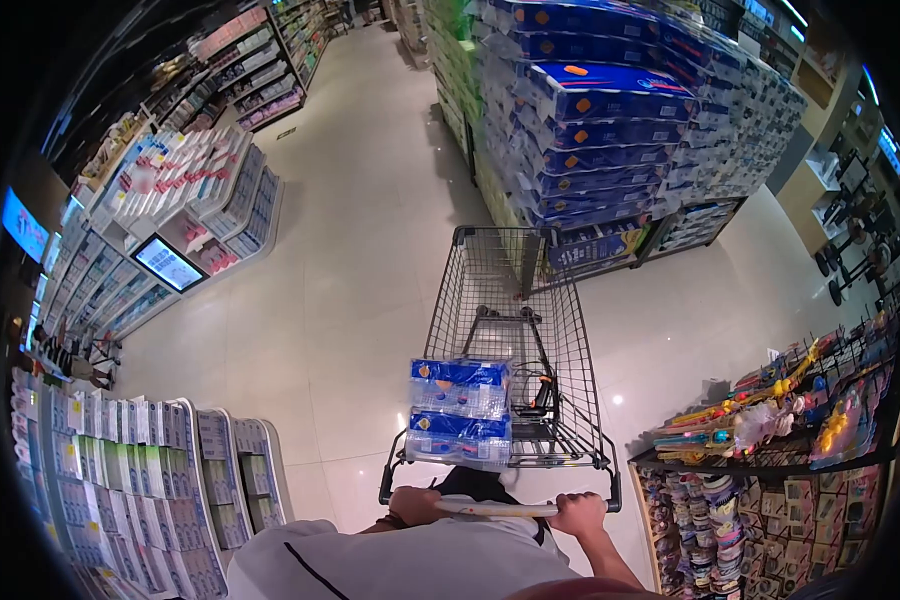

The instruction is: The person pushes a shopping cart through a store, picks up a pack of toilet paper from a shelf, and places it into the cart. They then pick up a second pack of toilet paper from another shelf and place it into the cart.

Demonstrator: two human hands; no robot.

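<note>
A black wire shopping cart (581, 340) stands in front of me. My left hand (415, 505) is closed at the left end of its pale handle (500, 510), partly hidden by my sleeve and body. My right hand (578, 514) wraps around the right end of the same handle, fingers curled over it. Two blue-and-clear plastic-wrapped packs, which look like tissue or toilet paper, sit at the near left of the cart: a front pack (458, 424) and one just behind it (460, 374). The wire basket's far part shows the floor through its mesh.
A tall stack of blue wrapped packs (610, 135) rises close beyond the cart's front right. Accessory racks (760, 500) flank me at right. Boxed goods fill a shelf (140, 440) at left, with a rounded display (185, 190) farther off. A tiled aisle (360, 150) runs ahead.
</note>
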